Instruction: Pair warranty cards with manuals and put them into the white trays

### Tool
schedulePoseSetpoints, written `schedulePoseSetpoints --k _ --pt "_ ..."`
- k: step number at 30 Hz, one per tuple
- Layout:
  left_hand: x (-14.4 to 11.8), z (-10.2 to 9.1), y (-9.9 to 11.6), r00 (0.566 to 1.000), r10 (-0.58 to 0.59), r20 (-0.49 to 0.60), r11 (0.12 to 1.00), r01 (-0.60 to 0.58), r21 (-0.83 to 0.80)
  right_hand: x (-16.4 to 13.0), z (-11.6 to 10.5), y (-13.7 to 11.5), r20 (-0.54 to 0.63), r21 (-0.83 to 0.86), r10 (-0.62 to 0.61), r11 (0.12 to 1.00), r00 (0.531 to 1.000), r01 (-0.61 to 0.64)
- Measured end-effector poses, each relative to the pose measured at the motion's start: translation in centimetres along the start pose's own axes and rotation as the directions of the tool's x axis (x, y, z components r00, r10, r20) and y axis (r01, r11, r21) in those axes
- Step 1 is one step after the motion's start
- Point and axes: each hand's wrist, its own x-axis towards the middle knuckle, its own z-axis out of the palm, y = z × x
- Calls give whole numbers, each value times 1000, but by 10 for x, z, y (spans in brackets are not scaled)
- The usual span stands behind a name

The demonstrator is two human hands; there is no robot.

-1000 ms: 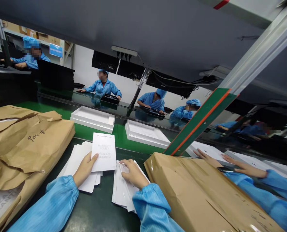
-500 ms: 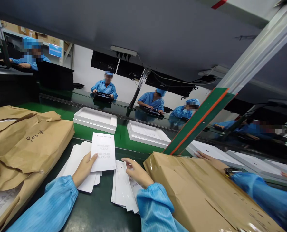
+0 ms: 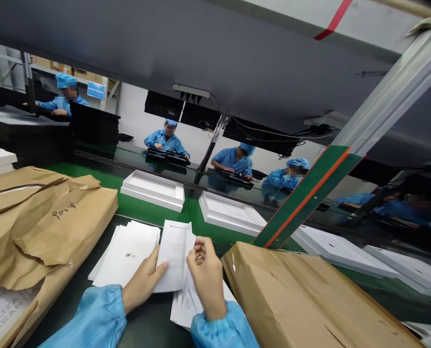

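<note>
My left hand [image 3: 144, 282] grips a white warranty booklet [image 3: 172, 256] by its lower left edge and holds it up over the dark bench. My right hand [image 3: 205, 275] pinches another white sheet [image 3: 190, 231] just behind the booklet's right edge. Under my right hand lies a stack of white leaflets [image 3: 184, 307]. To the left lies a second stack of white booklets [image 3: 128, 253] with a small logo on top. Both my sleeves are blue.
A torn brown paper package [image 3: 44, 227] lies at left, another brown package [image 3: 309, 299] at right. Open white box trays [image 3: 153, 189] [image 3: 231, 212] ride the green conveyor beyond. A green and orange post [image 3: 305, 195] slants up at right. Several people in blue work across the line.
My left hand brought the booklet right, off the left stack. My right hand lifted a sheet from the right stack up to it. The co-worker's arms at right have left the view.
</note>
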Motion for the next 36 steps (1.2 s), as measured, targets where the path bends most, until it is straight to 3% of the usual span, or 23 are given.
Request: schedulePoseSetpoints --k 2,5,8,16,19,22,23,24,25,27,28,29,31,34,36 --pt "-3 8 4 999 38 4 998 -38 -45 -9 9 -8 58 -24 -102 994 993 103" --pt "-2 13 6 993 43 -106 989 -57 -137 -17 14 -11 140 -51 -222 972 965 231" --pt "1 11 4 985 11 -169 974 -49 -220 -18 11 -6 184 -21 -239 969 953 247" --pt "1 12 3 984 -69 -162 915 -2 -402 -13 9 5 352 29 -286 955 891 295" --pt "2 8 2 978 -87 -191 933 14 -358 -7 3 10 249 33 -272 961 930 273" --pt "5 3 0 960 -99 -261 955 18 -298 4 -6 22 3 19 -110 994 994 109" --pt "6 0 -1 953 -99 -286 959 15 -283 7 -9 27 5 91 -6 996 1000 6" --pt "7 -1 -1 947 -99 -306 961 11 -275 9 -10 32 94 198 104 973 990 -121" --pt "8 -3 -1 943 -95 -319 962 5 -274 10 -10 35 248 307 190 915 950 -263" --pt "10 -6 -2 940 -85 -330 959 -13 -282 9 -7 39 539 434 230 748 810 -501" --pt "10 -7 -2 941 -81 -330 958 -18 -287 7 -4 40 607 460 215 691 765 -559" --pt "10 -8 -2 944 -79 -320 958 -17 -287 5 -1 40 619 480 207 664 758 -574" --pt "11 -10 -4 964 -90 -251 964 21 -265 2 6 40 546 517 217 672 809 -530" --pt "12 -12 -10 985 -169 -18 971 164 -173 0 14 43 450 510 247 718 858 -474" --pt "14 -13 -14 974 -220 50 971 224 -81 0 17 46 423 503 271 723 864 -473"
